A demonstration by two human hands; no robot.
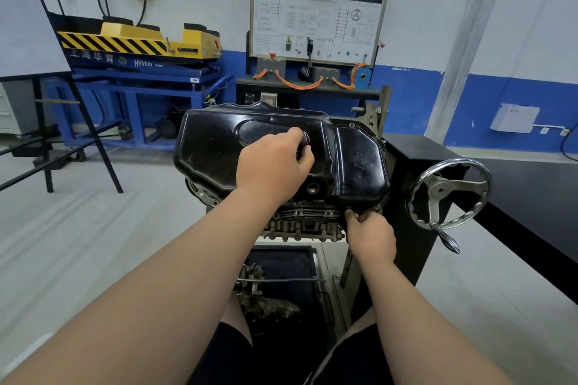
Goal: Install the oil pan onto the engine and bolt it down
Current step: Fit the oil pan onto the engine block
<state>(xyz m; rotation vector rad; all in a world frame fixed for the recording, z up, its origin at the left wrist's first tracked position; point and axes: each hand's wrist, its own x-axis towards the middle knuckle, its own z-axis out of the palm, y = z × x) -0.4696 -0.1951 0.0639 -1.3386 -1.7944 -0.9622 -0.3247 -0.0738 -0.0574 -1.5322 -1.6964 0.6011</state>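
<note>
Sitting on top of the engine [305, 223], the black oil pan [225, 141] is contacted by both hands. The left hand [272, 162] rests on the pan's upper face, its fingers [305, 155] curled; any contents cannot be told. The right hand [370, 236] pinches the pan's near right flange edge. A chrome handwheel [448, 194] stands just beside the engine.

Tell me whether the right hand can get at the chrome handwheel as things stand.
Probably yes. The handwheel stands just right of the right hand with nothing between them, though its fingers pinch at the oil pan rim and must let go first.
</note>
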